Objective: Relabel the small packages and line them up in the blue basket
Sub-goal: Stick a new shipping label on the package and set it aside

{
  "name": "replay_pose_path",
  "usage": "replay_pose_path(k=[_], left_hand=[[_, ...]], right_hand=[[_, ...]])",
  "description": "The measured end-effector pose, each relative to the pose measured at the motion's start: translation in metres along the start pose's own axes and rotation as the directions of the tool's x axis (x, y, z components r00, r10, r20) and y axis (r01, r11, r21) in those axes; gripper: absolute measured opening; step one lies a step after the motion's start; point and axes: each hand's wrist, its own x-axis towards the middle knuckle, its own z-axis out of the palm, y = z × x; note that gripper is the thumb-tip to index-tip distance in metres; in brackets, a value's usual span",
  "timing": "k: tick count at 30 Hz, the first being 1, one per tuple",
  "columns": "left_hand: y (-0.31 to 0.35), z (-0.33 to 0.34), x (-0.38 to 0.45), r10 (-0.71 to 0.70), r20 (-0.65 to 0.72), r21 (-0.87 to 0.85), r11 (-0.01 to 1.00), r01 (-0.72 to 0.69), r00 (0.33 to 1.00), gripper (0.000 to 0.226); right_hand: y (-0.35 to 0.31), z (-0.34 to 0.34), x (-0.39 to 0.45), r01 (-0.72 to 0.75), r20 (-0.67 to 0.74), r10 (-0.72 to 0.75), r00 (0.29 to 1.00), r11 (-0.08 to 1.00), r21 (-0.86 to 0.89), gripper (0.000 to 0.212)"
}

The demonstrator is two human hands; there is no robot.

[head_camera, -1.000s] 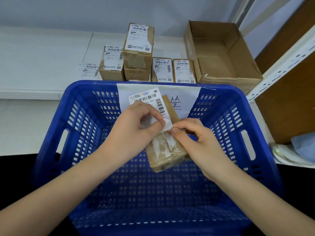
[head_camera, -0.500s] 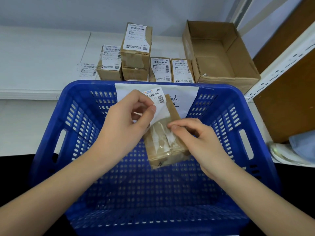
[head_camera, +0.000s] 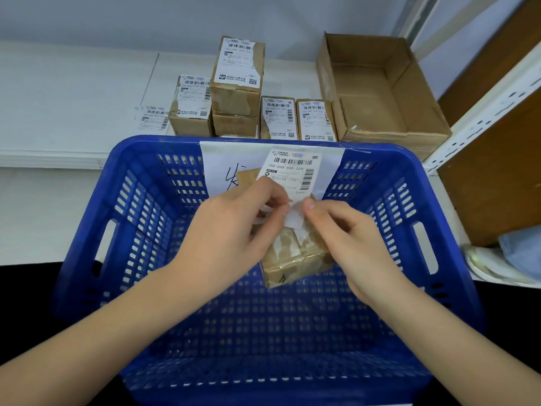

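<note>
Left hand (head_camera: 231,230) grip pinches label (head_camera: 289,174); right hand (head_camera: 348,238) grip pinches label's lower edge, over package (head_camera: 295,256) above blue basket (head_camera: 140,218).

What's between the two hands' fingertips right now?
In the head view, a white label peeling off the small package; the left hand and right hand each pinch its lower edge.

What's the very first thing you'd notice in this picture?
The big blue basket fills the middle. Above it, the left hand and right hand pinch a white shipping label over a small brown package. Behind the basket, labelled packages stand beside an open cardboard box.
</note>
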Motion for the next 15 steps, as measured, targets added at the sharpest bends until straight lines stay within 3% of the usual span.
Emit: replay_pose_path(k=[3,6,10,15], left_hand=[[0.0006,0.0009,0.0004,-0.030,0.012,-0.055,0.998,0.031,0.999,0.018],[0.0001,-0.0004,0.0018,-0.036,0.048,-0.074,0.996,0.040,0.998,0.022],[-0.0024,-0.0014,0.0028,-0.036,0.083,-0.056,0.998,0.041,0.996,0.030],[0.0019,-0.0047,0.0040,-0.245,0.093,-0.081,0.964,0.253,0.965,0.034]], right_hand=[[0.0011,0.0000,0.0003,-0.002,-0.007,0.002,1.000,1.000,-0.024,0.031],[0.0031,-0.0012,0.0016,-0.026,-0.009,0.026,1.000,0.999,-0.037,0.006],[0.0048,-0.0016,0.0010,-0.022,-0.002,0.021,1.000,0.998,-0.058,0.007],[0.0054,0.0005,-0.0014,0.018,0.025,-0.015,1.000,0.991,-0.131,0.008]])
